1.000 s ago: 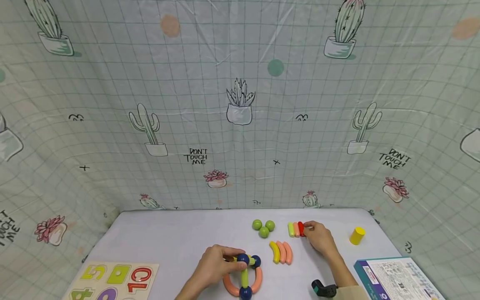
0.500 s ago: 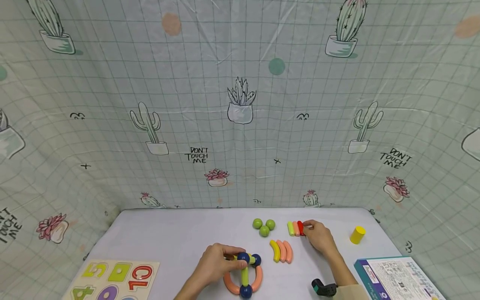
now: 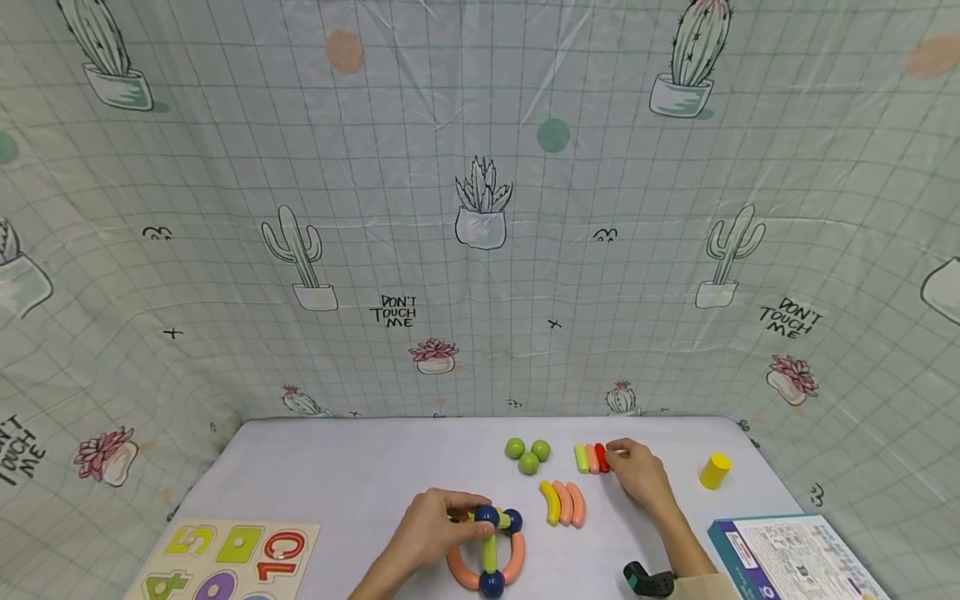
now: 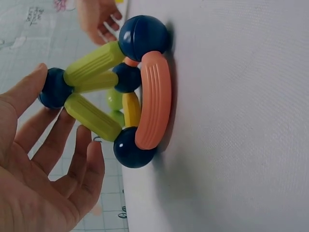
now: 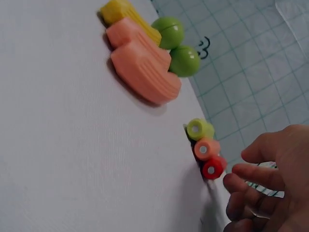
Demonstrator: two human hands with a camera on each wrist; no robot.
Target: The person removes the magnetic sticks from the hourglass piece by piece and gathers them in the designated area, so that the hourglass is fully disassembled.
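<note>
My left hand [image 3: 429, 532] pinches the top dark blue ball [image 4: 54, 88] of a magnetic ball-and-stick frame between thumb and fingers. Three ribbed yellow-green rods run from that ball to lower blue balls. A curved salmon rod [image 4: 155, 100] joins two of these low on the frame, by the white tabletop. My right hand [image 3: 637, 473] is at the right side of a short red rod [image 5: 213, 167], its fingers loosely bent. Whether they touch the rod, I cannot tell. A salmon rod [image 5: 206, 149] and a lime rod [image 5: 199, 128] lie in line with the red one.
Three green balls [image 3: 528, 462] sit near the table's back. In front of them lie a curved yellow rod [image 3: 551, 503] and two curved salmon rods [image 3: 576, 506]. A yellow cylinder [image 3: 715, 472] and a box [image 3: 795, 554] are at right, a number puzzle board [image 3: 247, 546] at left.
</note>
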